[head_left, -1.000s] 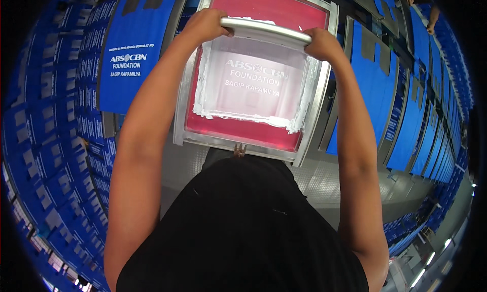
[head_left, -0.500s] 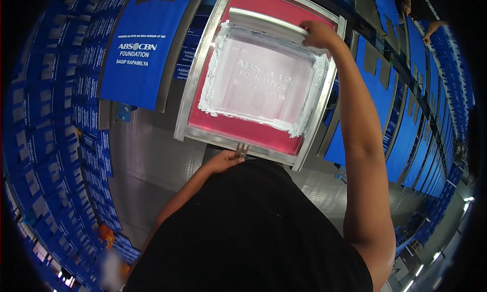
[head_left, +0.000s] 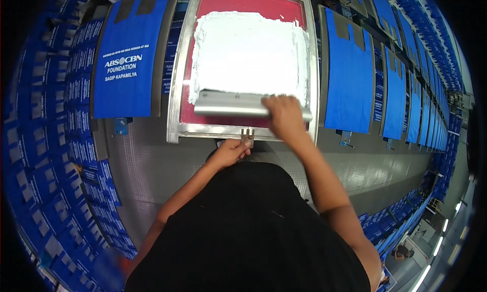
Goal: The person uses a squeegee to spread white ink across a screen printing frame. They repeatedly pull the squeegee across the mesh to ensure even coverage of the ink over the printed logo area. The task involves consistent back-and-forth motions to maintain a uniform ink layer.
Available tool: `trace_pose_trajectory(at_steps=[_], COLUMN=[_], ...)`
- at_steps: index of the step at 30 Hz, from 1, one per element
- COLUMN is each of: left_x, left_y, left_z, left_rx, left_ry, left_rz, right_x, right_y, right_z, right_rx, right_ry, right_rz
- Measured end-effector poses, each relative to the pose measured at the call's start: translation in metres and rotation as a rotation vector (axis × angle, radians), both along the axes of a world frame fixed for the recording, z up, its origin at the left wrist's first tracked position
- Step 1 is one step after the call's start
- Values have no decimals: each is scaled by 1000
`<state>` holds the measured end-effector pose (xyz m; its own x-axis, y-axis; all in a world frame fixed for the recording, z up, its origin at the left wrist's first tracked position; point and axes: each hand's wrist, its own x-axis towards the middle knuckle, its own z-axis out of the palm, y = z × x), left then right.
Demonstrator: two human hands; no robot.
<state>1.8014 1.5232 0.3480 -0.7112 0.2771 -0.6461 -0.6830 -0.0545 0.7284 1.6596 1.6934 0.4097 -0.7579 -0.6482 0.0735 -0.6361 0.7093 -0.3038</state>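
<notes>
So your squeegee (head_left: 228, 105), a smooth, silvery metal bar, sits crosswise near the close end of the metal frame (head_left: 203, 132). Your right hand (head_left: 285, 114) has its fingers curled over the bar, bunched together. At the frame's near edge, your left hand (head_left: 235, 152) pinches a dull, pronged bracket (head_left: 248, 134) between thumb and fingers. Inside the frame there's thick white paste (head_left: 248, 53), ragged-edged, over a flat red sheet (head_left: 231, 3). Blue rectangular panels (head_left: 347, 79) flank the frame.
</notes>
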Motion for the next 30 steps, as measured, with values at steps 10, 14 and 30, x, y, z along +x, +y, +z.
trace_pose_trajectory(at_steps=[10, 14, 30], left_x=[13, -20, -76], left_y=[4, -8, -89], left_z=[-43, 6, 9], left_rx=[-365, -900, -932], left_ry=[-108, 152, 403], left_rz=[-6, -379, 471], right_x=[-53, -86, -122], right_y=[56, 112, 187], right_z=[6, -50, -55], right_rx=[104, -258, -813], right_ry=[-245, -525, -868], right_rz=[-175, -272, -458])
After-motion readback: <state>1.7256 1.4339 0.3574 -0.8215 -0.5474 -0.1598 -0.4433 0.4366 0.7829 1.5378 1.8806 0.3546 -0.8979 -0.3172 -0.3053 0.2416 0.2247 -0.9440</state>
